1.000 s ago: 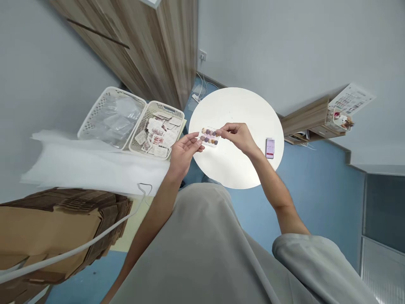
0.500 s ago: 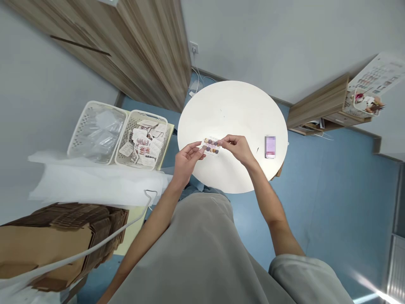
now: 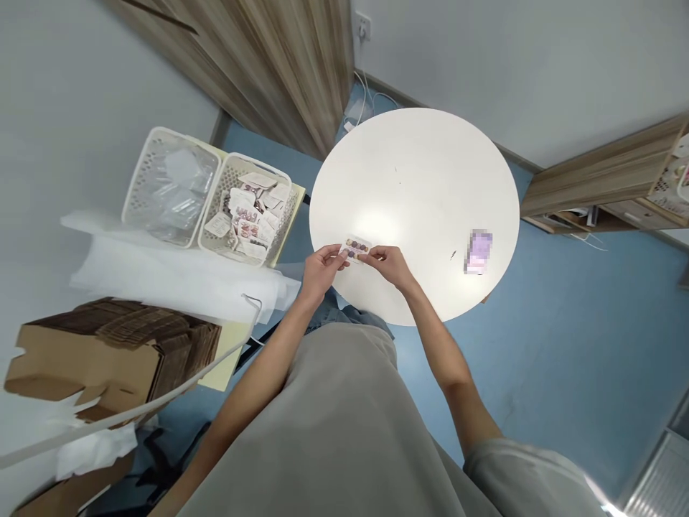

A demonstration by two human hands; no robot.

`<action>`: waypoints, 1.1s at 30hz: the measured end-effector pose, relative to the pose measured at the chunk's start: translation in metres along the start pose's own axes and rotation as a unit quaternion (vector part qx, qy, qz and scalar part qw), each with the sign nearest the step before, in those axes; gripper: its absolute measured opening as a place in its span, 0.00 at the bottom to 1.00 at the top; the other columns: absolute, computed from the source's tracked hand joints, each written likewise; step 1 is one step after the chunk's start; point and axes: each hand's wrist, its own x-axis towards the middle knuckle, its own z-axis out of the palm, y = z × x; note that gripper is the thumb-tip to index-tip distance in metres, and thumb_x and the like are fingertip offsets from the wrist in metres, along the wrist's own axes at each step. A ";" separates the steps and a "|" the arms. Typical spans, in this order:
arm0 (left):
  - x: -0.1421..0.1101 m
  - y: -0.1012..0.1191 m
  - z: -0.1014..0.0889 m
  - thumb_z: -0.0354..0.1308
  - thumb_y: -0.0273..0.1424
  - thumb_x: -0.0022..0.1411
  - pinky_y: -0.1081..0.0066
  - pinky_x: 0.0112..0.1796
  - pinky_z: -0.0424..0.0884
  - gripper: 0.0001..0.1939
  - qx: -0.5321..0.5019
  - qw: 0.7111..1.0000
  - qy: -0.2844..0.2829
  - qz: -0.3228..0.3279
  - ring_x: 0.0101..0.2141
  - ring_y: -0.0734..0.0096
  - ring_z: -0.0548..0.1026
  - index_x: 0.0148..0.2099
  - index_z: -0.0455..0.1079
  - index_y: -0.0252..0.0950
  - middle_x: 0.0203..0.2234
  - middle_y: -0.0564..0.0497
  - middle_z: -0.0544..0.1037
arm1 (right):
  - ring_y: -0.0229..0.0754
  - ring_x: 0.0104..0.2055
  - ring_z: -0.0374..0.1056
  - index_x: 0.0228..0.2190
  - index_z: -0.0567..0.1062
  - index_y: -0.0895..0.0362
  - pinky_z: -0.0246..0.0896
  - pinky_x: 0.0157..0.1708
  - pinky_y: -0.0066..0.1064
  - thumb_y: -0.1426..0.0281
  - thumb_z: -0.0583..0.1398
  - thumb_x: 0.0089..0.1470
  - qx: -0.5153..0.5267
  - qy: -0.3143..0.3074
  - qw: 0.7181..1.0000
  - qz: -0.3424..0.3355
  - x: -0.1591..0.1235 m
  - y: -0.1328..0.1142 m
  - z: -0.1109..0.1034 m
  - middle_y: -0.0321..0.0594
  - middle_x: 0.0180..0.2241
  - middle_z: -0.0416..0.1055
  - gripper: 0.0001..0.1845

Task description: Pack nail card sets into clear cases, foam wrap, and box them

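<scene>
Over the near edge of the table I hold a small white card (image 3: 355, 241) with two rows of round purple and yellowish pieces; what the pieces are is too small to tell. My left hand (image 3: 321, 273) pinches the card's left edge between thumb and fingers. My right hand (image 3: 392, 266) is closed at its lower right side, fingertips on the card and covering part of the lower row.
A phone (image 3: 478, 253), blurred out, lies on the right of the round white table (image 3: 425, 165). To the left stand a basket of clear bags (image 3: 172, 194) and a basket of packed cards (image 3: 250, 215). White wrapping sheets (image 3: 172, 269) and folded cardboard boxes (image 3: 97, 359) lie nearer.
My right hand has slid from the card's upper right corner to its lower right side. My left hand keeps its grip. The whole view has shifted with my head.
</scene>
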 end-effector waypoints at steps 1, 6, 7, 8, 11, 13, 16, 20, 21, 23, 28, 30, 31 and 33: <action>0.004 -0.007 -0.005 0.76 0.56 0.52 0.63 0.39 0.80 0.33 0.010 1.000 -0.004 -0.009 0.35 0.60 0.84 0.48 0.80 0.36 0.34 0.46 0.85 | 0.40 0.31 0.64 0.23 0.77 0.55 0.57 0.32 0.32 0.39 0.69 0.51 -0.002 -0.008 1.000 0.009 0.005 0.009 0.006 0.35 0.25 0.70 0.32; 0.026 -0.041 -0.037 0.75 0.57 0.53 0.62 0.40 0.81 0.33 0.053 0.998 -0.018 -0.040 0.35 0.60 0.84 0.48 0.80 0.36 0.36 0.44 0.86 | 0.38 0.28 0.62 0.24 0.78 0.54 0.55 0.28 0.30 0.41 0.67 0.54 0.010 -0.021 0.999 0.047 0.026 0.050 0.042 0.34 0.23 0.69 0.29; 0.030 -0.049 -0.043 0.75 0.57 0.54 0.62 0.41 0.82 0.33 0.058 0.997 -0.025 -0.045 0.35 0.60 0.84 0.48 0.80 0.36 0.38 0.43 0.86 | 0.39 0.29 0.64 0.25 0.79 0.54 0.57 0.28 0.29 0.42 0.67 0.55 0.018 -0.009 0.998 0.053 0.029 0.057 0.049 0.36 0.24 0.71 0.28; 0.035 -0.056 -0.049 0.74 0.56 0.54 0.62 0.41 0.82 0.32 0.063 0.996 -0.033 -0.049 0.35 0.60 0.85 0.49 0.80 0.36 0.39 0.43 0.86 | 0.39 0.30 0.66 0.26 0.80 0.54 0.58 0.28 0.29 0.42 0.66 0.56 0.027 0.007 0.998 0.059 0.032 0.064 0.057 0.37 0.25 0.73 0.28; 0.048 -0.077 -0.061 0.73 0.52 0.59 0.59 0.43 0.83 0.28 0.079 0.994 -0.052 -0.060 0.36 0.58 0.85 0.51 0.81 0.35 0.42 0.41 0.87 | 0.40 0.30 0.69 0.27 0.81 0.55 0.61 0.28 0.29 0.45 0.66 0.57 0.035 0.054 0.995 0.079 0.039 0.081 0.077 0.38 0.26 0.75 0.26; 0.058 -0.088 -0.065 0.71 0.48 0.62 0.58 0.45 0.84 0.25 0.097 0.991 -0.065 -0.071 0.39 0.55 0.86 0.52 0.81 0.34 0.45 0.39 0.87 | 0.40 0.30 0.69 0.26 0.81 0.55 0.62 0.28 0.29 0.47 0.66 0.58 0.021 0.075 0.992 0.099 0.044 0.090 0.087 0.39 0.27 0.76 0.24; 0.073 -0.099 -0.068 0.70 0.37 0.62 0.56 0.54 0.81 0.22 0.147 0.982 -0.086 -0.080 0.51 0.48 0.85 0.55 0.81 0.33 0.54 0.37 0.85 | 0.39 0.29 0.71 0.28 0.81 0.55 0.64 0.29 0.29 0.51 0.66 0.59 -0.006 0.120 0.983 0.140 0.047 0.099 0.094 0.40 0.30 0.79 0.20; 0.084 -0.101 -0.077 0.69 0.28 0.60 0.53 0.61 0.74 0.27 0.209 0.969 -0.091 -0.097 0.60 0.45 0.80 0.62 0.78 0.33 0.63 0.35 0.80 | 0.40 0.30 0.74 0.31 0.80 0.56 0.68 0.32 0.30 0.57 0.66 0.58 -0.061 0.164 0.966 0.190 0.047 0.097 0.093 0.40 0.35 0.81 0.14; 0.084 -0.099 -0.080 0.68 0.28 0.61 0.53 0.61 0.74 0.28 0.210 0.969 -0.092 -0.097 0.60 0.45 0.80 0.63 0.77 0.32 0.64 0.35 0.79 | 0.40 0.30 0.75 0.32 0.80 0.56 0.69 0.32 0.31 0.58 0.66 0.58 -0.073 0.168 0.964 0.191 0.047 0.094 0.092 0.41 0.36 0.81 0.14; 0.083 -0.093 -0.090 0.67 0.28 0.63 0.54 0.60 0.75 0.28 0.195 0.973 -0.092 -0.086 0.60 0.45 0.81 0.65 0.75 0.33 0.65 0.35 0.77 | 0.40 0.30 0.75 0.35 0.81 0.57 0.70 0.34 0.31 0.59 0.66 0.58 -0.088 0.165 0.966 0.178 0.049 0.083 0.094 0.42 0.38 0.82 0.13; 0.077 -0.067 -0.127 0.66 0.28 0.64 0.55 0.59 0.77 0.26 0.104 0.990 -0.088 -0.029 0.57 0.48 0.83 0.64 0.76 0.33 0.62 0.35 0.80 | 0.42 0.32 0.77 0.42 0.82 0.58 0.72 0.33 0.31 0.55 0.67 0.58 -0.122 0.143 0.974 0.126 0.072 0.041 0.120 0.44 0.39 0.82 0.20; 0.078 -0.055 -0.147 0.66 0.29 0.65 0.56 0.59 0.77 0.25 0.056 0.996 -0.066 0.003 0.57 0.50 0.83 0.64 0.76 0.34 0.61 0.36 0.81 | 0.44 0.33 0.78 0.45 0.82 0.58 0.72 0.31 0.32 0.51 0.68 0.58 -0.143 0.128 0.976 0.102 0.090 0.020 0.138 0.45 0.39 0.81 0.24; 0.078 -0.050 -0.158 0.66 0.30 0.65 0.56 0.59 0.77 0.25 0.034 0.998 -0.051 0.019 0.56 0.50 0.83 0.63 0.76 0.35 0.61 0.37 0.81 | 0.44 0.33 0.79 0.47 0.81 0.58 0.72 0.31 0.32 0.50 0.67 0.58 -0.158 0.116 0.977 0.085 0.099 0.010 0.149 0.45 0.40 0.81 0.26; 0.081 -0.041 -0.183 0.67 0.31 0.65 0.56 0.59 0.78 0.23 -0.002 0.999 -0.011 0.047 0.54 0.52 0.84 0.62 0.77 0.35 0.59 0.38 0.82 | 0.45 0.36 0.79 0.50 0.81 0.57 0.75 0.34 0.34 0.47 0.66 0.59 -0.195 0.087 0.976 0.045 0.121 -0.010 0.171 0.46 0.42 0.82 0.29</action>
